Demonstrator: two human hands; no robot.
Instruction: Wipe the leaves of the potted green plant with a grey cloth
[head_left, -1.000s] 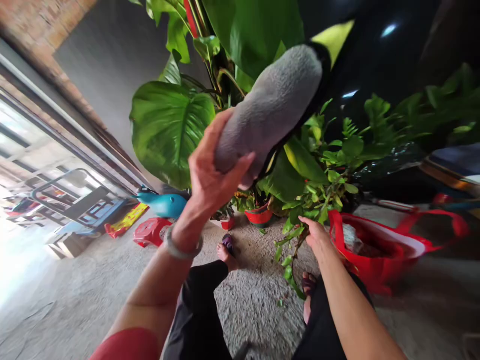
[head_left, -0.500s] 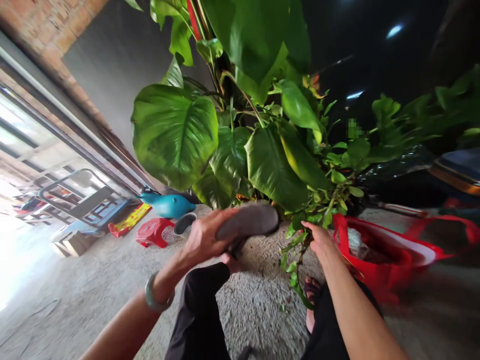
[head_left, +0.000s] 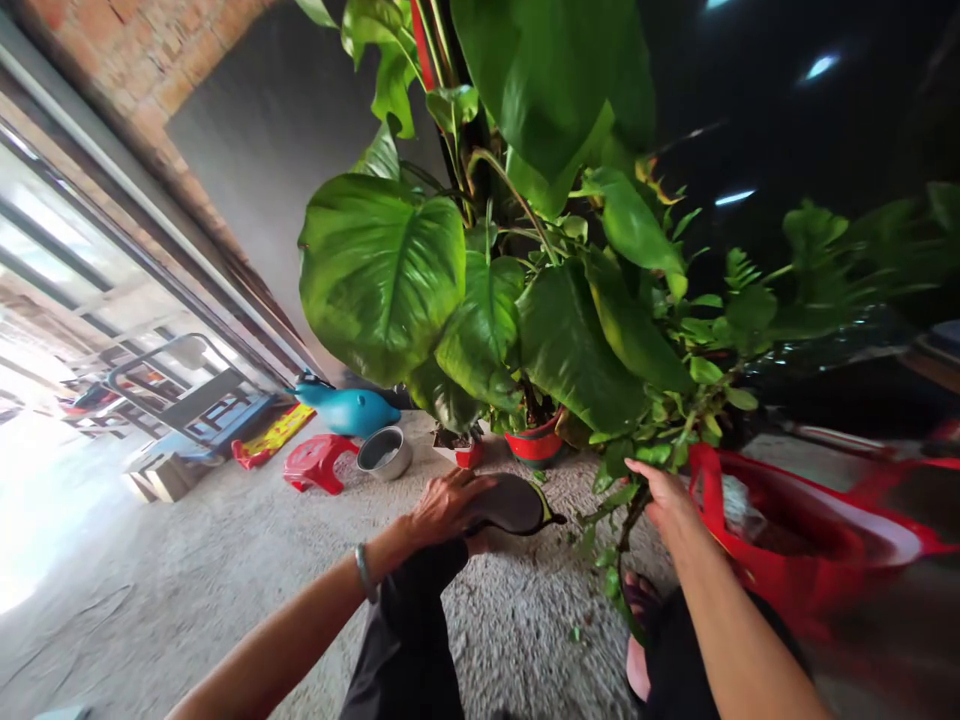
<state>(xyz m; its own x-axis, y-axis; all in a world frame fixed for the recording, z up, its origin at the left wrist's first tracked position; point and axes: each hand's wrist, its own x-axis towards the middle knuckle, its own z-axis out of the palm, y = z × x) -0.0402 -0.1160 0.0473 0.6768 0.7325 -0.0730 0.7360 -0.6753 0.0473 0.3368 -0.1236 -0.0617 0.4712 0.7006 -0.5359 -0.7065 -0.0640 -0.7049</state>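
Note:
My left hand [head_left: 450,502] is closed around a dark, flat-soled slipper [head_left: 511,503] with a yellow-green edge at its tip, held low over the concrete by my left knee. My right hand [head_left: 660,492] grips a leafy stem [head_left: 624,545], whose small green leaves trail down toward my right foot. Above both hands spreads a potted plant with broad green leaves [head_left: 390,270]. Its red pot [head_left: 535,442] shows beneath the foliage. Bushy small-leaved growth [head_left: 705,370] stands just above my right hand.
Right of my right arm sits a red bag [head_left: 817,530] with a pale lining. To the left are a metal bowl [head_left: 385,455], a red plastic stool [head_left: 319,462], a blue toy [head_left: 349,408] and a flat trolley [head_left: 187,420]. A small pot [head_left: 469,455] stands near the bowl.
My left hand has lowered with the slipper, turning it so the yellow-green edge shows. The red pot is now visible behind. My right hand keeps the stem; the view has shifted slightly left.

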